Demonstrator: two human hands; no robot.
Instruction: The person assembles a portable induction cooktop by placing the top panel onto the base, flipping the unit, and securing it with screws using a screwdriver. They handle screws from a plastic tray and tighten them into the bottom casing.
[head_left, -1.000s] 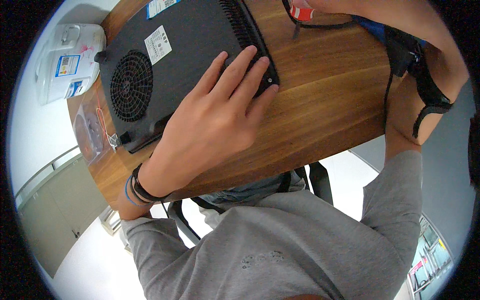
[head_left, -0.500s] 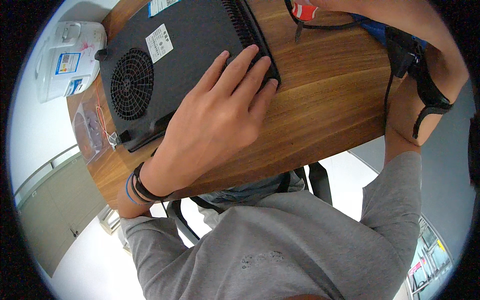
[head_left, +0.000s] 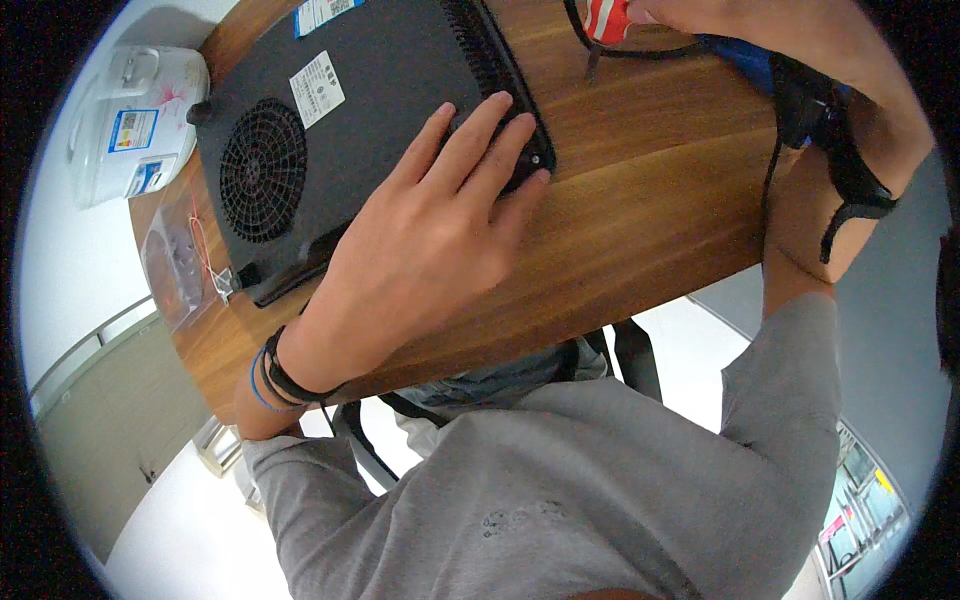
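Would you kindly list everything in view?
Table: one, brown, centre
Flat appliance: one, black, on table
Flowered appliance: one, white, far left
Plastic bag: one, clear, table's left
Striped object: one, red and white, top
Cord: at least one, black, top
Unclear item: one, blue, upper right
Strap: one, black, right
Wristbands: at least two, black and blue, left wrist
Shirt: one, grey, bottom
Left hand: one, bare, on flat appliance
Right hand: one, bare, upper right

Left hand (head_left: 430, 225) palm-down, right hand (head_left: 810, 38) turned inward

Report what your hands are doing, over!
Left hand on black appliance; right hand at red-and-white object, grip unclear; black cord alongside.
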